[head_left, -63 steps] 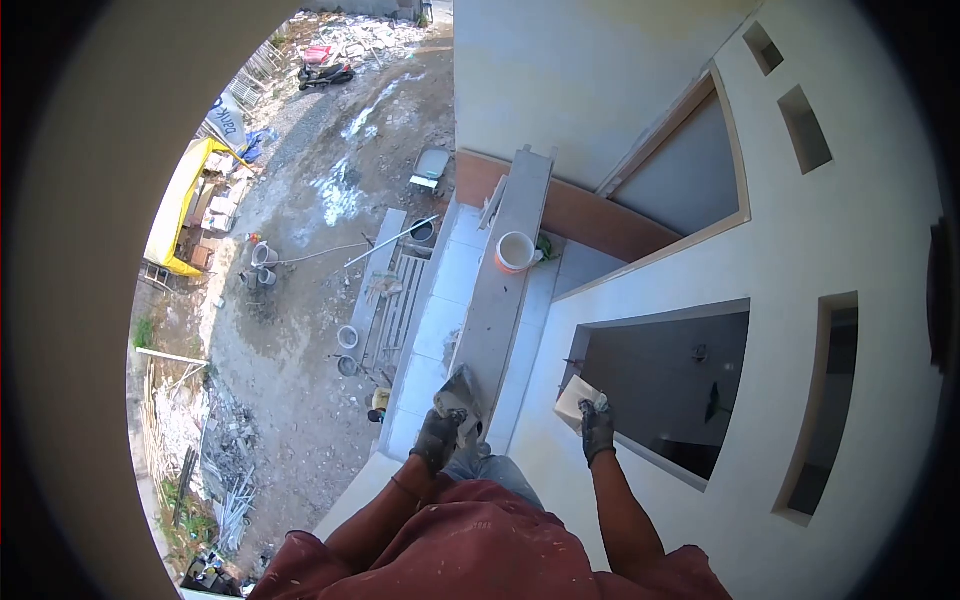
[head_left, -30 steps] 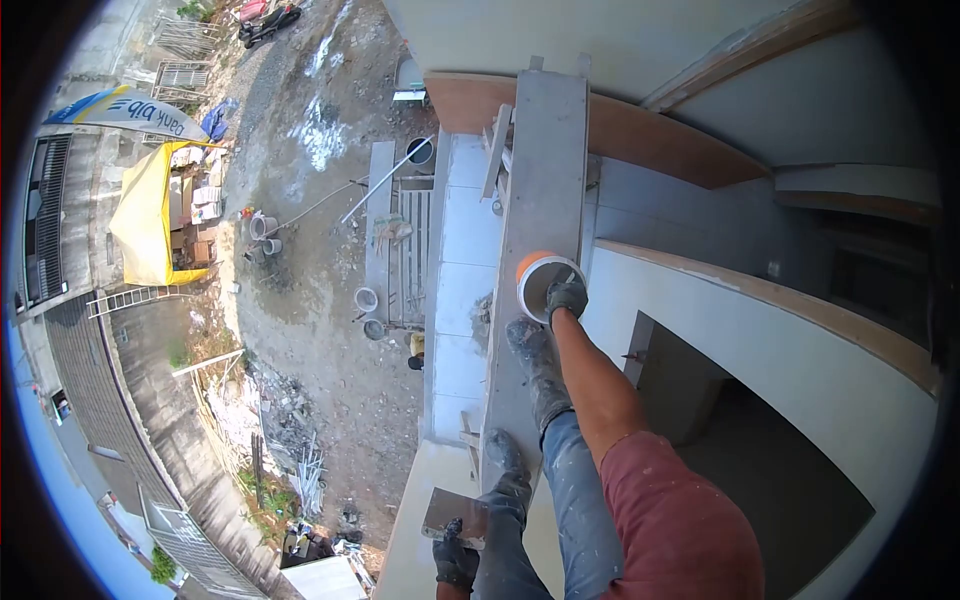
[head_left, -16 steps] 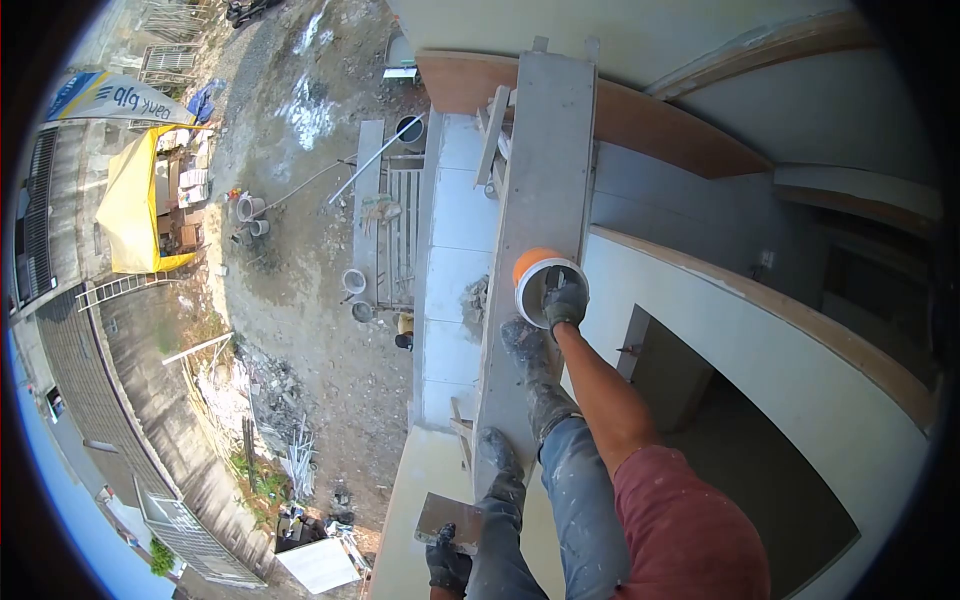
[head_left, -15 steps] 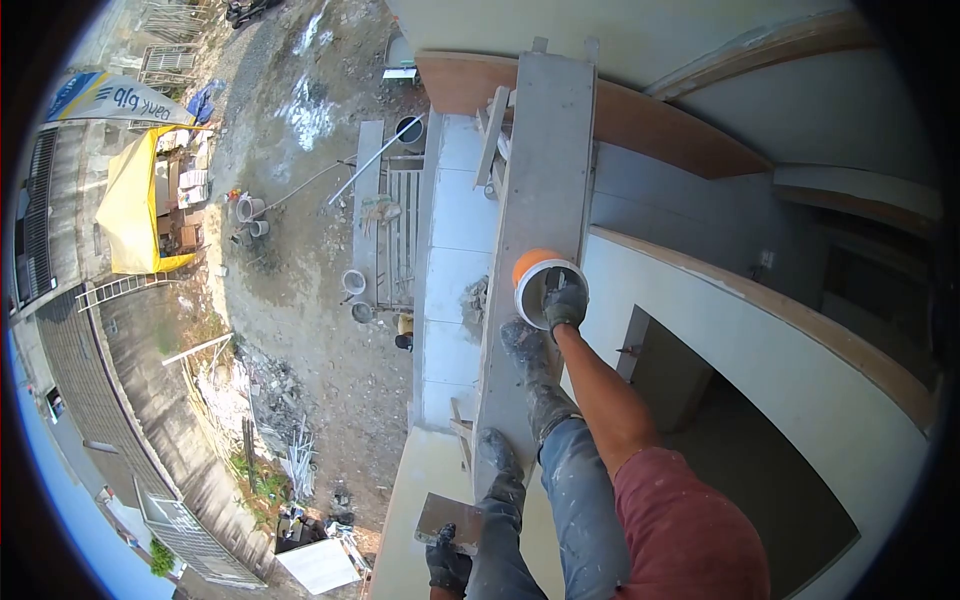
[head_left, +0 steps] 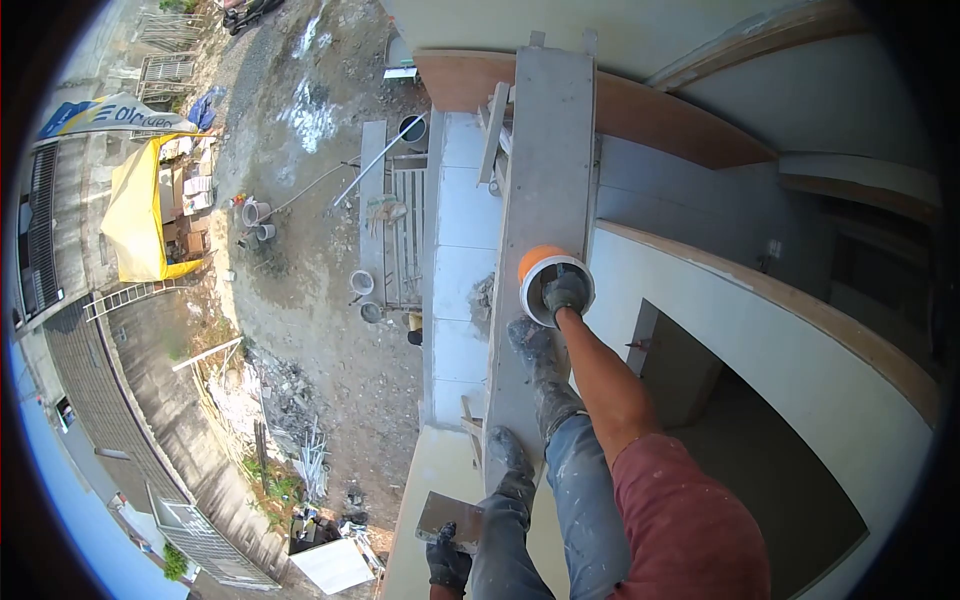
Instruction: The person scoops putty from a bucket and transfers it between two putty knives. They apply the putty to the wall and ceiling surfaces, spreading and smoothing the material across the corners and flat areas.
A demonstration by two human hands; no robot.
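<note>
My right hand [head_left: 568, 290], in a dark work glove, reaches down into an orange bucket [head_left: 541, 258] with a pale rim. Its fingers look curled, but the bucket's shadowed inside hides what they hold. The bucket stands on a long grey plank [head_left: 548, 150], just beyond my boots. Low on the left, my left hand [head_left: 449, 560], in a black glove, is closed on a flat rectangular plastering trowel [head_left: 449, 520]. The trowel's broad face shows, held out beside my left leg.
The narrow plank runs high above the ground, with my boots [head_left: 533, 345] on it. A wall [head_left: 720, 300] with an opening borders the right. Below on the left are a pale tiled ledge [head_left: 462, 270], several buckets, a slatted wooden frame [head_left: 407, 230] and a yellow tarp [head_left: 135, 215].
My right hand has sunk a little deeper into the bucket and turned slightly. The whole view has shifted slightly with my head. My left hand keeps its hold on the trowel.
</note>
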